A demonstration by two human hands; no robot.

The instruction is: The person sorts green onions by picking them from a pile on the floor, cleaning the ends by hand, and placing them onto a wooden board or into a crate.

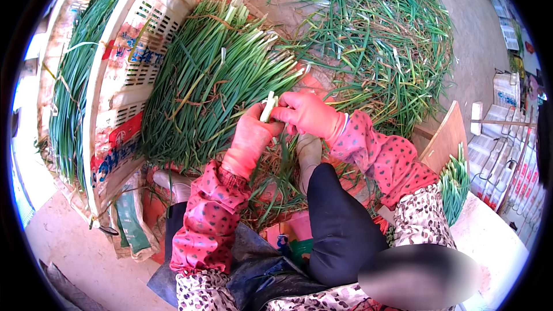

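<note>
In pink rubber gloves, both my hands meet over the gap between my knees. My left hand grips a small bunch of green stalks, their pale cut-looking ends pointing up past the thumb. At those ends, the fingers of my right hand are pinched on the bunch's side; exactly what they grasp is hidden. Leaves hang below the two hands. Just beyond my left hand lies a thick pile of long greens, which look like garlic chives, white ends towards the right.
A white plastic crate stands tilted at the left, with more greens beyond its wall. Loose leaf litter heaps ahead on the floor. At right are a wooden board, a bundle of greens and stacked white crates.
</note>
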